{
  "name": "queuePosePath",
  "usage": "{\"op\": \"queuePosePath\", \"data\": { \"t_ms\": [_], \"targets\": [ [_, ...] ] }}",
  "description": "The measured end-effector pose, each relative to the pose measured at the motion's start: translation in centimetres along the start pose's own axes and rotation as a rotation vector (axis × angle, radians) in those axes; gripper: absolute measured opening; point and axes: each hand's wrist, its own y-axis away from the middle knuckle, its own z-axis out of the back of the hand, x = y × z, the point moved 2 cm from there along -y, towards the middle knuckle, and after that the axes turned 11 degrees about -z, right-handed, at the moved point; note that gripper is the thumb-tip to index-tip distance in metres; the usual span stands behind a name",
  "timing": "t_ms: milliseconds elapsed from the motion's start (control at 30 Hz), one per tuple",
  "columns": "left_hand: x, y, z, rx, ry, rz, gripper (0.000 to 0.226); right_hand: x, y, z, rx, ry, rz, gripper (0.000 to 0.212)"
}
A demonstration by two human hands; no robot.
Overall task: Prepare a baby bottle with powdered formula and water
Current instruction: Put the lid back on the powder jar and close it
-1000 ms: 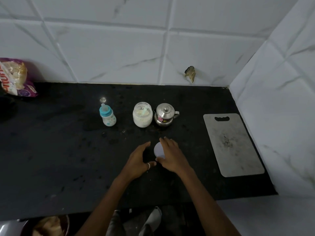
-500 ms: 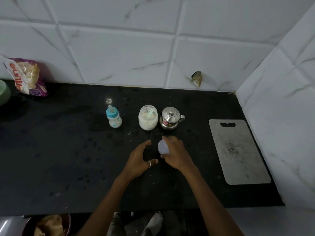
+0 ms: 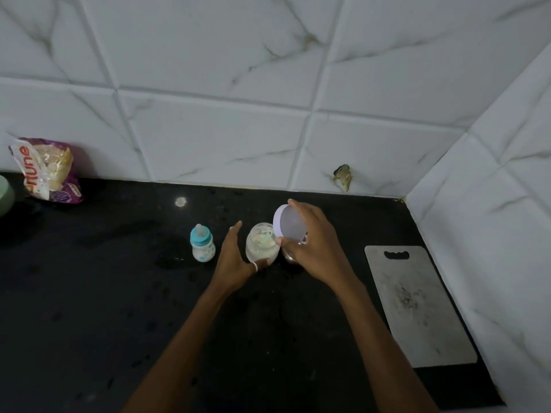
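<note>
Open jar of powder stands toward the tabletop's back edge, bottle just left; right hand pinches the lid tilted above its mouth, left hand straight-fingered beside it, thumb at its foot; jar likely rigid, smooth, light: grip round the body.

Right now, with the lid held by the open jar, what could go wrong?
The lid is tilted in the right hand by the open jar; a slip could hit the jar and spill it. The left hand seems to lie open beside the jar, not gripping; a bump might tip it toward the baby bottle.
</note>
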Motion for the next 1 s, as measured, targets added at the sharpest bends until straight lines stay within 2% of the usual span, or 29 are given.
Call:
{"op": "queuePosePath", "data": {
  "t_ms": [267,433,600,833,1000],
  "targets": [
    [3.4,-2.5,-1.4,0.153,0.122,0.091,0.148,-0.8,-0.9,-1.2,-0.024,-0.002,-0.056,0.077],
    [4.4,-2.8,-2.5,0.139,0.184,0.047,0.134,-1.8,-1.1,-2.2,-0.020,0.007,-0.103,0.078],
    [4.4,-2.9,-2.5,0.056,0.128,-0.032,0.101,-1.9,-0.9,-2.1,-0.020,-0.004,-0.099,0.079],
    [0.5,-2.8,0.3,-0.057,0.142,-0.117,0.087,1.5,-1.4,1.0,0.011,-0.008,-0.019,0.078],
    [-5.4,-3.1,4.4,-0.060,0.160,-0.198,0.089,6.5,-2.3,5.0,0.098,0.079,0.110,0.081]
  ]
}}
